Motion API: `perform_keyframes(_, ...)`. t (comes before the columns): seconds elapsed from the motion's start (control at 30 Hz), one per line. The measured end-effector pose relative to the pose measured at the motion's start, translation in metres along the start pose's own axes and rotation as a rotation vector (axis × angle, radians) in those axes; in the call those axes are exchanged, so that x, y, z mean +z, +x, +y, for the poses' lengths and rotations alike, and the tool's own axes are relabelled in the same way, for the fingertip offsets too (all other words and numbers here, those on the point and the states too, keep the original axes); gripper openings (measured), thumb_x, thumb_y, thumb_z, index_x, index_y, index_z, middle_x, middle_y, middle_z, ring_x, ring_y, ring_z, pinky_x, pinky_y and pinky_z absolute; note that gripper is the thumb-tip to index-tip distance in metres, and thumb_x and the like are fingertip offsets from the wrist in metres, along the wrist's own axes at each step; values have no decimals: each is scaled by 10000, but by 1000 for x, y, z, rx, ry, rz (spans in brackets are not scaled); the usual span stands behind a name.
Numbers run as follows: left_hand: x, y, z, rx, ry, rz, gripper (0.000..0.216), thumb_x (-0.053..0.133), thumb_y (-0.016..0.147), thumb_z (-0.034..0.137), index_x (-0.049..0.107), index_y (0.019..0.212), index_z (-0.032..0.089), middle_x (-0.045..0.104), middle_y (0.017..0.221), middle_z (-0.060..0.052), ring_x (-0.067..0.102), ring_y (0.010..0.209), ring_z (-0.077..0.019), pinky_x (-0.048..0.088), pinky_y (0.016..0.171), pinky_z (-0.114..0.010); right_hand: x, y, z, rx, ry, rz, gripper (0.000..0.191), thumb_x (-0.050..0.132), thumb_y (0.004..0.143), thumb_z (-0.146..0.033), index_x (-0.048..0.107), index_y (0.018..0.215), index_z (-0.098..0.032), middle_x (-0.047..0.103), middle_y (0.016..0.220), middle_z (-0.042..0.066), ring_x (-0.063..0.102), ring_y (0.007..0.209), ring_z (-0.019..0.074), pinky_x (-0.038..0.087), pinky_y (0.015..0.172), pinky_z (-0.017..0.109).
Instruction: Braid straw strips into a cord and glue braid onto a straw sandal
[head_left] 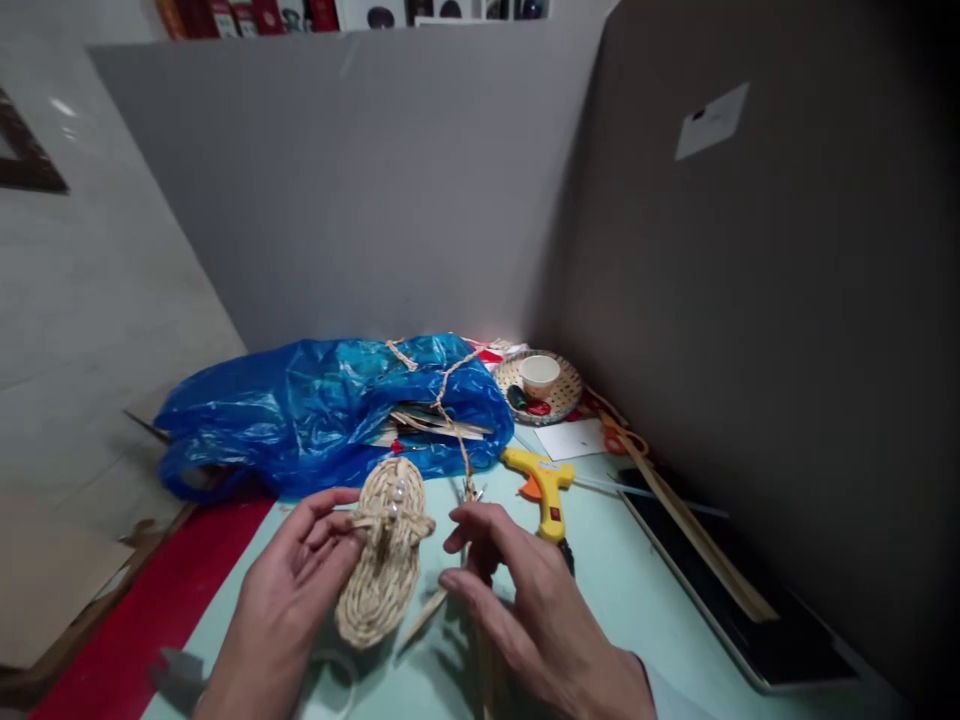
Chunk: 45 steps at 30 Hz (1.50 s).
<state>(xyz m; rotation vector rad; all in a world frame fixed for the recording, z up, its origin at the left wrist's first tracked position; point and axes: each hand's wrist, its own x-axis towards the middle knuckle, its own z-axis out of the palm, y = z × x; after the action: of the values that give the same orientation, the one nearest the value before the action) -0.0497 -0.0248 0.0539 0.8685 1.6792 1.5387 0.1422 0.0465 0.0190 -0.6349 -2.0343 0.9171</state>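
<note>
A small woven straw slipper [379, 570] with a knotted strap and several shiny beads on top is pinched at its left edge by my left hand [300, 570]. It is tilted up above the table. Just to its right, my right hand [517, 590] hovers with thumb and fingers curved apart, and I see nothing between them. A pale straw strip [424, 622] lies beneath its thumb. A braided straw cord [459, 430] comes down from the bag toward the fingertips, where some thin metal thing is partly hidden. A yellow glue gun [551, 490] lies beyond this hand.
A blue plastic bag [300, 415] with straw inside fills the back left. At the back right are a woven tray [566, 395] with a small cup [540, 375], white paper [574, 440], orange-handled scissors [622, 437], and a black tablet-like panel [720, 590]. Grey partitions [390, 190] stand behind.
</note>
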Motion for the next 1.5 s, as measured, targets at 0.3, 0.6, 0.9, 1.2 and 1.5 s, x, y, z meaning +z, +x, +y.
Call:
perform_keyframes(0.3,38,-18,-7,-298,-351,-231,564,850,637,259,663,1169,229,738,1182,-75,651,1125,-317,505,950,-345,-5,4,0,-17,-22,126,79,555,926,-111,581,938,-184,610,850,12,555,788,151,437,710,264)
perform_keyframes(0.6,40,-17,-24,-388,-500,-202,591,851,607,127,696,1163,252,752,1146,-68,682,1070,-331,575,869,-370,1,2,-2,-4,14,137,98,668,853,-83,624,845,-171,591,798,12,528,804,167,410,711,275)
perform_keyframes(0.9,39,-18,-29,-449,-557,-221,494,825,681,186,703,1154,255,766,1086,-58,684,1052,-316,585,856,-370,8,-1,1,40,110,181,86,663,858,-94,649,829,-174,603,787,11,543,793,165,428,710,284)
perform_keyframes(1.2,37,-15,-39,-449,-479,-182,542,859,583,145,712,1087,281,787,1006,-24,718,957,-302,597,755,-333,10,-4,1,-76,-16,108,84,653,872,-112,655,815,-174,568,783,21,516,790,159,423,691,262)
perform_keyframes(1.5,40,-18,-26,-430,-372,-59,486,839,591,224,703,1055,269,793,1004,-19,724,937,-312,604,673,-326,-8,0,-9,22,-43,40,122,589,892,-137,609,1005,-177,619,932,31,579,875,158,458,794,274)
